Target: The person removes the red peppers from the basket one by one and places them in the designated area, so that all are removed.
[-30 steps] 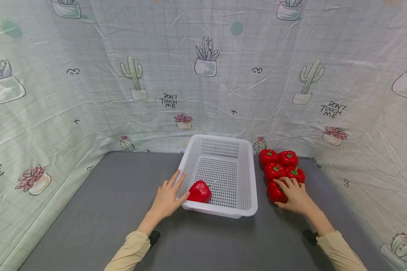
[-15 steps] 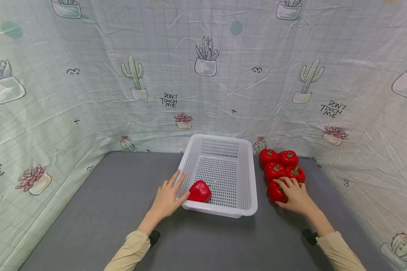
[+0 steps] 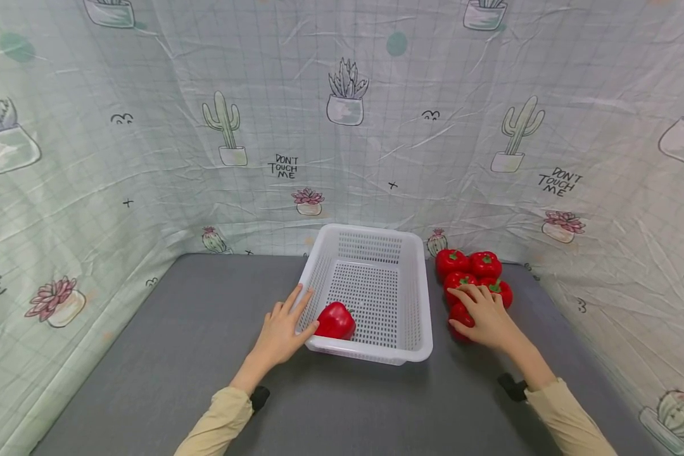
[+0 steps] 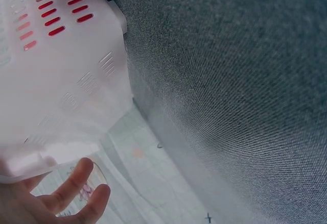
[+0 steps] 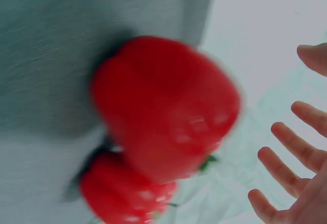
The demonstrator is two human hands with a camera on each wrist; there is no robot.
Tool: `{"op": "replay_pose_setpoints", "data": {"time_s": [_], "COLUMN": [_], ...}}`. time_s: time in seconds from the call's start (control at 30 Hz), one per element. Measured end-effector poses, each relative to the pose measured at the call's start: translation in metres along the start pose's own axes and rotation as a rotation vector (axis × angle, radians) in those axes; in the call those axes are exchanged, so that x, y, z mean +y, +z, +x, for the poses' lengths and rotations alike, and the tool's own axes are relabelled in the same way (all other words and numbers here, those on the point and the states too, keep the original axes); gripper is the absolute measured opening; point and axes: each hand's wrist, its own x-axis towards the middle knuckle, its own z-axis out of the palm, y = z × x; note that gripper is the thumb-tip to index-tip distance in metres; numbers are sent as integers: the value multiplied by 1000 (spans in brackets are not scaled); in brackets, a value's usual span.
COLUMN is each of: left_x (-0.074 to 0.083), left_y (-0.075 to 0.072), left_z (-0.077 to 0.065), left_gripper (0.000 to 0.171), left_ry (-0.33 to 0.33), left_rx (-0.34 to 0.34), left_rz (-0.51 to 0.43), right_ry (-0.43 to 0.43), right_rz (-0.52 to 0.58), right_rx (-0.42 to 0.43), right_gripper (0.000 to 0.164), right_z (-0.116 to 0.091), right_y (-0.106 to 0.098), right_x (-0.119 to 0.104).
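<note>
My left hand rests on the left rim of a white perforated plastic basket, its fingers spread. In the left wrist view, fingers extend past the rim along the basket's outer wall. Inside the basket's near-left corner lies one red bell pepper. Over the nearest pepper of the group at right hovers my right hand, hiding part of it. In the right wrist view the right hand has spread fingers, apart from the blurred red pepper.
Several red bell peppers with green stems stand clustered to the right of the basket. A grey tabletop carries everything. Behind and at both sides hangs a printed cloth curtain.
My right hand has lifted off the nearest pepper and shifted slightly left and up in the head view. The left hand, basket and peppers stay put.
</note>
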Motion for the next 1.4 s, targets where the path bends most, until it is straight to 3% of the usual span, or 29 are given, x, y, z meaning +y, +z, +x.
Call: {"op": "replay_pose_setpoints", "data": {"time_s": [0.47, 0.73, 1.03, 1.4], "left_x": [0, 0, 0, 0], "left_y": [-1, -1, -1, -1], "left_z": [0, 0, 1, 0], "left_gripper": [66, 65, 65, 66], "left_ry": [13, 6, 4, 1], "left_rx": [11, 12, 12, 2], "left_rz": [1, 3, 0, 12], "right_ry": [-135, -159, -205, -242], "right_rz": [99, 117, 189, 214], "right_rx": [137, 116, 119, 62], "right_gripper": [64, 57, 51, 40], "right_z": [49, 86, 121, 146], "right_y": [-46, -58, -46, -8], "right_x": [-54, -81, -110, -141]}}
